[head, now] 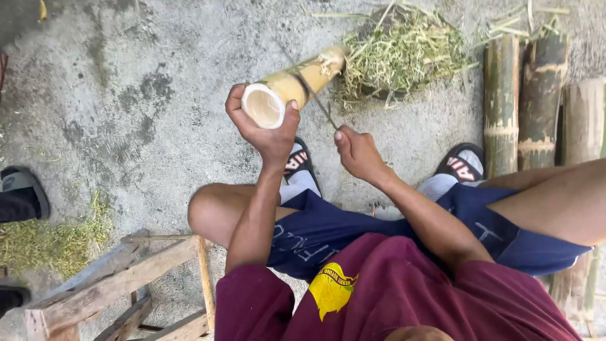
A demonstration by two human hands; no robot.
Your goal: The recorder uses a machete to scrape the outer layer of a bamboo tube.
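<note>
Concrete floor (126, 95): left hand (268, 129) clamps bamboo (293, 85); right hand (356, 151) pinches blade (315, 101). Best shaved thin, strokes away from fingers.

The bamboo tube (297, 85) is pale yellow, and its cut end is creamy white. The pile of shavings (401, 57) on the far side is light green and straw yellow. The bamboo logs (536, 107) on the right are dark green with pale bands. The floor (126, 95) is grey with darker patches. The shorts (353, 230) are dark blue. The shirt (391, 297) is dark red with a yellow picture. The sandals (464, 164) are black with red and white letters.
</note>
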